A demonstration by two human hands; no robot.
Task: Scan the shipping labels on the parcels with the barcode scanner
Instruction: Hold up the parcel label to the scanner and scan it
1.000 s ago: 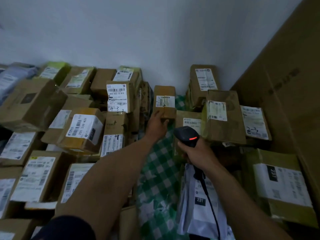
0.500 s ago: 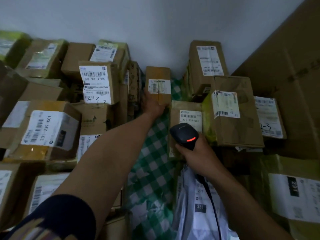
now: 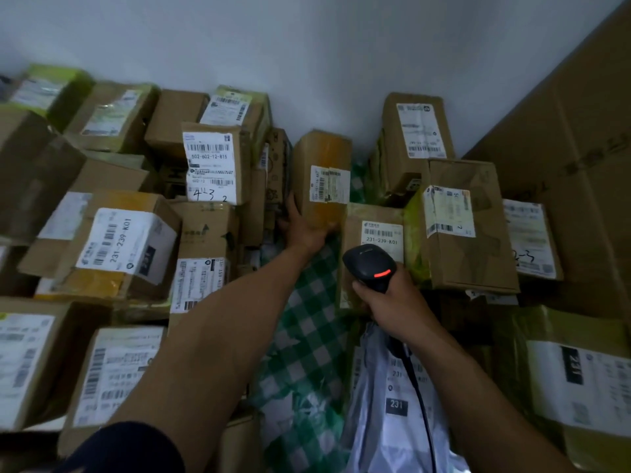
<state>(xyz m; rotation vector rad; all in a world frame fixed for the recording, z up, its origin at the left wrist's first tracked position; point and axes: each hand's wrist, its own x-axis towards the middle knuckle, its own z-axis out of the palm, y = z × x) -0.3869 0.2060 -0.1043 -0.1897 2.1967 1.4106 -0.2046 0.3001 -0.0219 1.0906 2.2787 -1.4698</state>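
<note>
The left hand [image 3: 305, 231] grips the lower end of the small brown parcel [image 3: 319, 150]: thumb along its left side, fingers hidden beneath. Its shipping label [image 3: 330, 184] faces the camera. The right hand [image 3: 392, 300] has its fingers curled round the barcode scanner [image 3: 369, 266], above the checked cloth [image 3: 307, 332].

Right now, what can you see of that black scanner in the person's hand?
The barcode scanner is black, plastic-looking, with a rounded head and a glowing red strip on top. The right hand grips its handle, pointing the head toward the parcels ahead. A dark cable trails from its base over a grey mailer bag.
</note>
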